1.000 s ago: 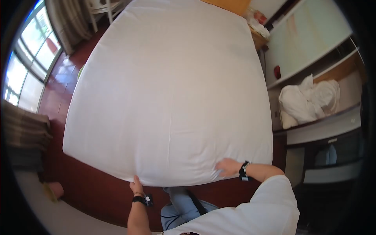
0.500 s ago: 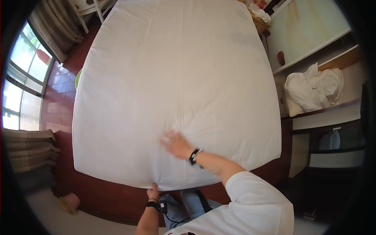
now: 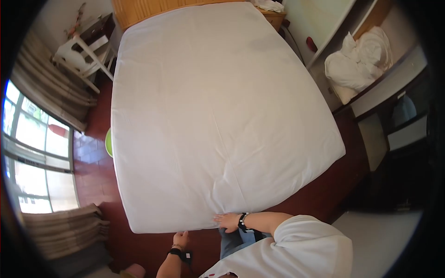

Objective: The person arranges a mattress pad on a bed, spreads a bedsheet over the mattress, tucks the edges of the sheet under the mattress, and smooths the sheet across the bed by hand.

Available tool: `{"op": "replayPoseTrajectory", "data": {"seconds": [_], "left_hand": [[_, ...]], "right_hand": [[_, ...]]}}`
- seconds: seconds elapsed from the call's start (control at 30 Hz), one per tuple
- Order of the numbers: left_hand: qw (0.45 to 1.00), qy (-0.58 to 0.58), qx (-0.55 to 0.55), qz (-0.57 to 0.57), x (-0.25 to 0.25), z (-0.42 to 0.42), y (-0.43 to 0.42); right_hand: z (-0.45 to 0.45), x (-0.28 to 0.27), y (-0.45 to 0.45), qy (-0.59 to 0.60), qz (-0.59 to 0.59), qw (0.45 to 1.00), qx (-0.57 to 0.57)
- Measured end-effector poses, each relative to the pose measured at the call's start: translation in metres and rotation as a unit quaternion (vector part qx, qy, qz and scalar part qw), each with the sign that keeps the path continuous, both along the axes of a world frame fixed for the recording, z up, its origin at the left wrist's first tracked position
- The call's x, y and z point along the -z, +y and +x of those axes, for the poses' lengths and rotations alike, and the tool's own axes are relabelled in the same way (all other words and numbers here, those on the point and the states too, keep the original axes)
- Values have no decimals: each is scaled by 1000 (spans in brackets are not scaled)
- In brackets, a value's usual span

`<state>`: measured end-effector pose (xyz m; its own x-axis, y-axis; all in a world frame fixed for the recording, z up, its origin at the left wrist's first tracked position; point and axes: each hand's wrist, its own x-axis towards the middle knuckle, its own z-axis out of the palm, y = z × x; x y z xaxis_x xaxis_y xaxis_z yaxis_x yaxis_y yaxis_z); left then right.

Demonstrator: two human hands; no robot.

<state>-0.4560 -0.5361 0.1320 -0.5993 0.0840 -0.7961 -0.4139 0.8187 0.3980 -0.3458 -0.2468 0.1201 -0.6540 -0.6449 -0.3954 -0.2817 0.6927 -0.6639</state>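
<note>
A white fitted sheet [image 3: 199, 106] covers the mattress of a bed, with small wrinkles toward the foot end. My left hand [image 3: 181, 238] is closed at the lower edge of the sheet, its fingertips partly hidden there. Just to the right, my right hand [image 3: 227, 222] lies flat on the sheet near the same edge, fingers spread and holding nothing. Dark bands circle both wrists.
A wooden headboard [image 3: 143, 10] stands at the far end. On the left are a white chair [image 3: 79, 58], curtains [image 3: 55, 88] and a green basin [image 3: 109, 142] beside the bed. White bundled bedding [image 3: 359, 60] sits on a shelf at right. Reddish floor [image 3: 296, 204] surrounds the bed.
My right hand has come down from the middle of the sheet to its foot edge. My left hand stays at the edge. The view has tilted and turned, showing the headboard.
</note>
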Motion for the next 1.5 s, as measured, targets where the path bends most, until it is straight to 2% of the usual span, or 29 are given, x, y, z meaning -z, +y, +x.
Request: {"op": "replayPoseTrajectory", "data": {"seconds": [0.03, 0.1, 0.13, 0.2, 0.33, 0.37, 0.4, 0.47, 0.53, 0.57, 0.63, 0.73, 0.77, 0.83, 0.93, 1.0, 1.07, 1.13, 1.2, 1.33, 1.4, 1.5], "left_hand": [[999, 14, 46, -23, -3, -24, -8], [998, 34, 44, -24, -15, -66, -14], [999, 44, 27, -15, -31, -84, -5], [996, 55, 66, -26, -61, -124, 18], [989, 87, 118, 0, -97, -200, 89], [984, 105, 140, 11, -93, -218, 111], [979, 124, 162, 22, -93, -236, 141], [957, 165, 239, 19, -105, -259, 222], [920, 210, 331, -2, -104, -275, 301], [908, 220, 356, -8, -108, -277, 344], [892, 227, 390, -12, -104, -276, 415], [854, 253, 454, 17, -63, -280, 485], [856, 248, 453, 19, -52, -278, 501], [801, 291, 517, -86, -49, -271, 532], [826, 271, 474, -138, -20, -276, 533], [831, 282, 461, -133, -1, -271, 523], [828, 317, 443, -133, 13, -267, 508], [841, 308, 429, -119, 22, -262, 507], [829, 326, 442, -104, 26, -268, 504], [828, 351, 430, -83, 45, -270, 498], [828, 348, 432, -85, 50, -270, 495], [830, 347, 430, -79, 53, -272, 495]], "right_hand": [[-4, 6, 1, 9, -8, 1000, 13], [-16, 15, 5, -119, -162, 963, 179], [-24, 16, 12, -111, -172, 960, 188], [-44, 18, 46, 2, -190, 914, 358], [-100, 12, 171, 123, -112, 837, 522], [-113, 19, 203, 210, -90, 803, 550], [-123, 16, 242, 247, -33, 796, 552], [-134, 22, 299, 248, 43, 746, 617], [-142, 15, 351, 179, 103, 740, 640], [-144, 16, 372, 174, 103, 742, 639], [-150, 21, 400, 141, 176, 730, 645], [-169, -6, 428, 78, 222, 724, 648], [-176, -7, 436, 74, 226, 726, 645], [-193, -8, 451, 72, 216, 738, 635], [-221, -16, 471, 87, 199, 748, 627], [-244, -17, 486, 100, 205, 750, 621], [-268, -16, 503, 162, 200, 774, 578], [-301, -8, 515, 164, 202, 796, 546], [-339, 6, 516, 217, 199, 841, 453], [-387, 32, 516, 260, 148, 871, 390], [-388, 36, 552, 249, 234, 815, 469], [-352, 51, 637, 157, 404, 691, 578]]}}
